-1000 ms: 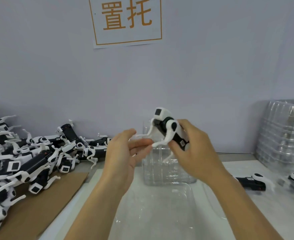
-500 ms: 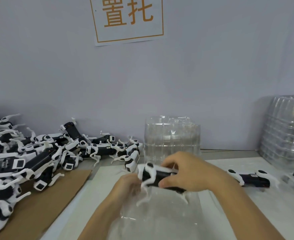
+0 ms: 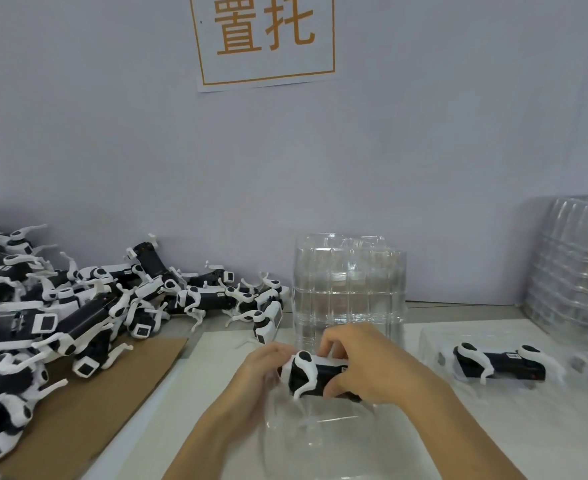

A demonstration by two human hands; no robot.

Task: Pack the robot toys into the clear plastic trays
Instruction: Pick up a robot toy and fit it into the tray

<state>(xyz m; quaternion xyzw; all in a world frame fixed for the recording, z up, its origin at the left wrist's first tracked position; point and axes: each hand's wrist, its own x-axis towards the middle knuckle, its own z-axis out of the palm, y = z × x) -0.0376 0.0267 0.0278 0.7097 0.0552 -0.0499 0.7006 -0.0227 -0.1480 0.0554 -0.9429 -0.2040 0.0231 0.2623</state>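
A black and white robot dog toy (image 3: pixel 315 375) lies on its side just above a clear plastic tray (image 3: pixel 320 441) in front of me. My right hand (image 3: pixel 365 365) grips the toy's body from above, thumb underneath. My left hand (image 3: pixel 263 370) holds the toy's head end, its fingertips hidden behind the toy. The toy's white legs point down into the tray.
A heap of robot toys (image 3: pixel 60 317) covers the left side, partly on brown cardboard (image 3: pixel 88 410). A stack of clear trays (image 3: pixel 349 282) stands behind my hands, another stack (image 3: pixel 576 268) at far right. A packed toy (image 3: pixel 500 365) lies in a tray on the right.
Both hands brought the toy down from chest height in front of the tray stack to the tray on the table, turning it onto its side. Since half a second ago they barely moved.
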